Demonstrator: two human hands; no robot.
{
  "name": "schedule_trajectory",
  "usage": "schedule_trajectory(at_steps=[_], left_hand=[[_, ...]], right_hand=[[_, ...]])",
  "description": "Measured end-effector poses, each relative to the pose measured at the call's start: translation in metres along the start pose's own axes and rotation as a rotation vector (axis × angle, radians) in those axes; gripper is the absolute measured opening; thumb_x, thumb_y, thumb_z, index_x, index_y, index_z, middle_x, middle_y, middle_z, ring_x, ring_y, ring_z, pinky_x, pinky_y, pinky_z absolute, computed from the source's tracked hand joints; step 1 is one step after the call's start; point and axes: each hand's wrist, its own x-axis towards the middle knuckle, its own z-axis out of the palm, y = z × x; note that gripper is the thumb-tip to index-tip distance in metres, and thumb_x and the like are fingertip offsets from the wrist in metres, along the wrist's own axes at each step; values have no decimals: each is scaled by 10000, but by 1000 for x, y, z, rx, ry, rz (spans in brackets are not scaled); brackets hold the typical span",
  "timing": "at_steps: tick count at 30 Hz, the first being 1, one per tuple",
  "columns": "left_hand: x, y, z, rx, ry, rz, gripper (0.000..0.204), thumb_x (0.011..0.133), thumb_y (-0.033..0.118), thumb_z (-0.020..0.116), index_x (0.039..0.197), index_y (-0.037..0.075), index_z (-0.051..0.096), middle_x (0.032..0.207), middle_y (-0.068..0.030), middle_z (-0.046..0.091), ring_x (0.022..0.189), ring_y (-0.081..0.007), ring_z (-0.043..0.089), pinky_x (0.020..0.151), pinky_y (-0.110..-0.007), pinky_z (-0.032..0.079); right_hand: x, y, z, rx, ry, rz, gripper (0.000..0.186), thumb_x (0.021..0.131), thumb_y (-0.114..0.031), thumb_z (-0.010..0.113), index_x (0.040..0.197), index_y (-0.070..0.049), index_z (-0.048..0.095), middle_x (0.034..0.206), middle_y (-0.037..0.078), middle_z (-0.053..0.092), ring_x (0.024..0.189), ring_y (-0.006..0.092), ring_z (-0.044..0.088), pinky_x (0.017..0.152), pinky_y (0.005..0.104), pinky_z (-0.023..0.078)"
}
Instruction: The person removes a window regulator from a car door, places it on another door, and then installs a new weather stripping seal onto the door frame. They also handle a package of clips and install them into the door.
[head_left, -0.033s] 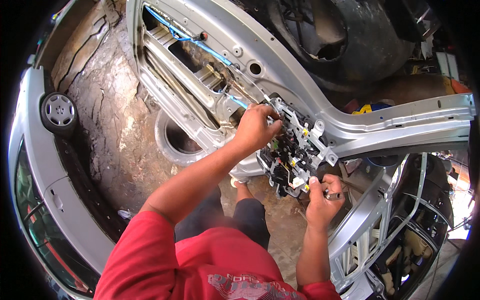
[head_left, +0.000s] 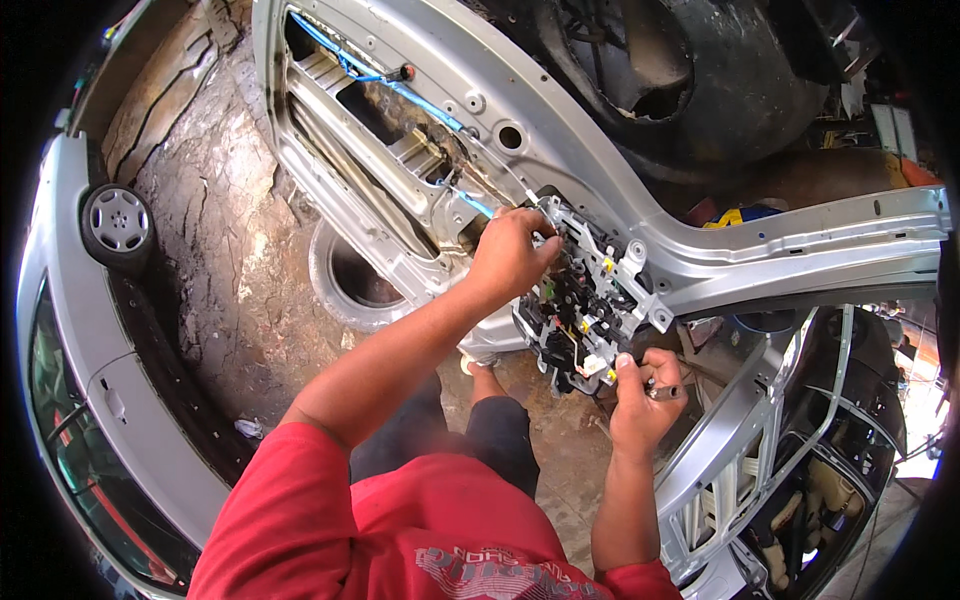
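Observation:
A bare silver car door [head_left: 560,130] lies across the far side. At its lower end is a door mechanism assembly [head_left: 585,300] of black plastic, metal brackets, wires and small yellow and white parts. My left hand [head_left: 512,255] is closed at the assembly's far left edge, where a cable reaches it; its fingertips are partly hidden. My right hand [head_left: 645,400] is closed round a short metal cylindrical tool [head_left: 662,392], only whose end shows. Its thumb presses against the near right edge of the assembly. Blue-wrapped cable [head_left: 425,103] runs along the door's openings.
A tire [head_left: 330,300] lies on the stained concrete floor [head_left: 240,300] under the door. To the left stands a silver car [head_left: 130,430]. Another metal door frame [head_left: 740,440] is at the lower right, and a large black molded part [head_left: 740,120] lies behind the door.
My right hand and the tool have shifted very slightly to the left. My left hand stays at the same edge of the assembly.

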Motion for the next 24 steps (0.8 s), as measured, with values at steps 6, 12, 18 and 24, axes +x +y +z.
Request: schedule_trajectory(at_steps=[6, 12, 18, 24], left_hand=[[1, 6, 10, 4, 35, -52, 255, 879, 231, 747, 940, -16, 737, 972, -232, 685, 1022, -412, 628, 936, -473, 493], [-4, 20, 27, 178, 273, 19, 225, 894, 191, 690, 908, -32, 716, 1055, -229, 639, 1111, -423, 545, 1004, -504, 452], [-4, 23, 38, 35, 291, -218, 267, 887, 200, 662, 882, -56, 739, 1112, -237, 652, 1128, -428, 561, 1019, -487, 459], [-8, 23, 50, -73, 449, -234, 179, 911, 137, 678, 923, -37, 714, 1105, -213, 614, 1086, -412, 577, 991, -470, 464]], right_hand=[[-12, -5, 15, -53, -20, -50, 156, 875, -48, 769, 909, -21, 619, 646, -46, 495, 605, 53, 434, 560, 261, 369], [-12, -15, 20, 19, 27, 22, 162, 882, -46, 767, 904, -14, 610, 677, -49, 492, 625, 41, 431, 550, 257, 351], [-14, -21, 22, 30, 40, 39, 149, 889, -31, 754, 891, -16, 606, 677, -54, 491, 621, 33, 424, 546, 247, 350], [-13, -25, 29, 45, 61, 21, 148, 897, -41, 754, 896, -13, 608, 676, -49, 494, 619, 43, 427, 546, 255, 357]])
